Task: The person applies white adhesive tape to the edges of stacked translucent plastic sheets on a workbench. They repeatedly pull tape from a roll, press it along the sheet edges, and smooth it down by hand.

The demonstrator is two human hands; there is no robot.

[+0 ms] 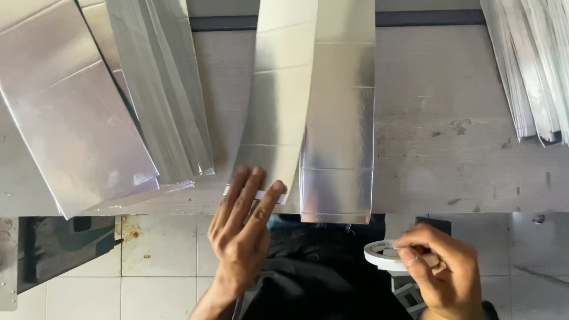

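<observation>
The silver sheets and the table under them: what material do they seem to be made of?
The silver sheets look like card or paperboard with a metallic foil face: they mirror light softly, carry straight fold creases, and one shows a matte pale back. The table looks like pale, worn wood or laminate, dull and stained. The left hand presses a white tape strip; the right hand holds the tape roll.

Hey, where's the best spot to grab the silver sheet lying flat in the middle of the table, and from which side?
Probably the near end of the silver sheet. That short edge sticks out past the table edge toward the person, so fingers can get under it from below and in front. Elsewhere it lies flat on the table. The right hand, holding a tape roll, is nearest.
</observation>
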